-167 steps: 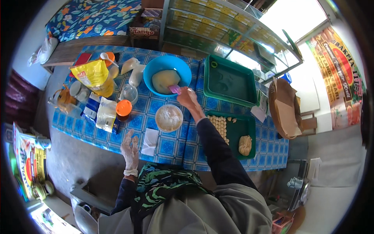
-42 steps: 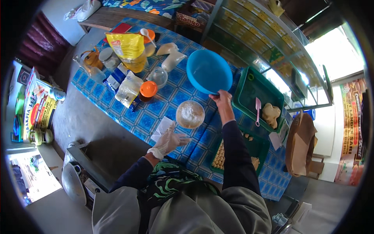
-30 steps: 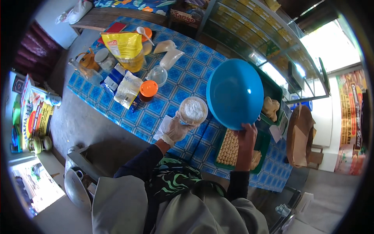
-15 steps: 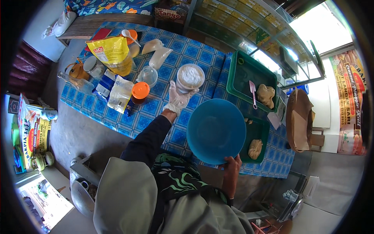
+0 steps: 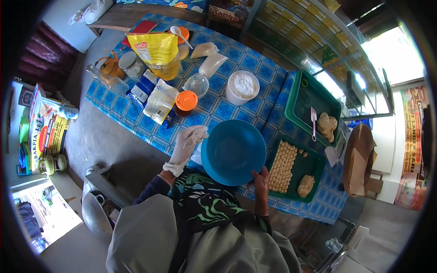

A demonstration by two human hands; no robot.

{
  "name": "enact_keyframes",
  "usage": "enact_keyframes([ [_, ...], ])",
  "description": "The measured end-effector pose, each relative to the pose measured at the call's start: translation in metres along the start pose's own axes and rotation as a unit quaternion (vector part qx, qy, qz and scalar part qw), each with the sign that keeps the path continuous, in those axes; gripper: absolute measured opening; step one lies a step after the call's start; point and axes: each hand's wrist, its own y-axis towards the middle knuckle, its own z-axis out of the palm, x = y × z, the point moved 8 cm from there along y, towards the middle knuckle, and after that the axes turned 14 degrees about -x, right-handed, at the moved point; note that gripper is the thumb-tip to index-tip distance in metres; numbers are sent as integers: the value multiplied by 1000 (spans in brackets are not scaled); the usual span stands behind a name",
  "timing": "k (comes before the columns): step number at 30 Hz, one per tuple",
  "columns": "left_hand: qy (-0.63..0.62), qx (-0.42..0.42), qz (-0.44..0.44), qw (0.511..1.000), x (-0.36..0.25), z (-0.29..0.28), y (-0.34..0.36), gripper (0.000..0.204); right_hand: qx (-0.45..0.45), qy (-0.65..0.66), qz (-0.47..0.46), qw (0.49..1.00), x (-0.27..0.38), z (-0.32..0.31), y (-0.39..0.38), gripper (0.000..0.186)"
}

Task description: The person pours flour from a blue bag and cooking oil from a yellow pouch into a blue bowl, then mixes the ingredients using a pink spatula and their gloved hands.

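A wide blue plastic bowl [image 5: 233, 152] is tilted toward me over the near table edge, and nothing shows inside it. Its near right rim is gripped by my right hand [image 5: 261, 179], which is bare. My left hand [image 5: 189, 142] wears a clear glove. It hovers just beside the bowl's left rim, fingers stretched out and holding nothing. Beyond the bowl stands a white tub [image 5: 242, 88] heaped with white powder. Right of the bowl, a green tray [image 5: 298, 170] carries rows of small dough balls [image 5: 282, 166] and a larger dough lump [image 5: 306, 186].
A second green tray [image 5: 314, 93] holds a pink-handled spatula [image 5: 313, 123] and dough [image 5: 327, 126]. To the left are an orange-lidded jar [image 5: 185, 102], a clear cup [image 5: 197, 85], a yellow pouch [image 5: 156, 52], a glass bottle [image 5: 109, 82] and powder bags [image 5: 212, 64].
My left hand has come away from the powder tub, back to the bowl's left side. The bowl has moved left, uncovering the rows of dough balls. The whole view has shifted.
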Motion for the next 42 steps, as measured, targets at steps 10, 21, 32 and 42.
enact_keyframes([
  [10,-9,-208,-25,978,16,-97,-9,42,-32,-109,-405,907,173,100,26,21],
  [21,-41,-240,-38,969,12,-122,-21,46,101,-185,-593,777,212,285,78,30],
  [32,-74,-274,-65,957,33,-146,-19,41,121,-152,-573,796,214,298,100,17],
  [42,115,-273,91,951,-5,-118,32,37,119,-161,-578,791,207,291,84,22],
])
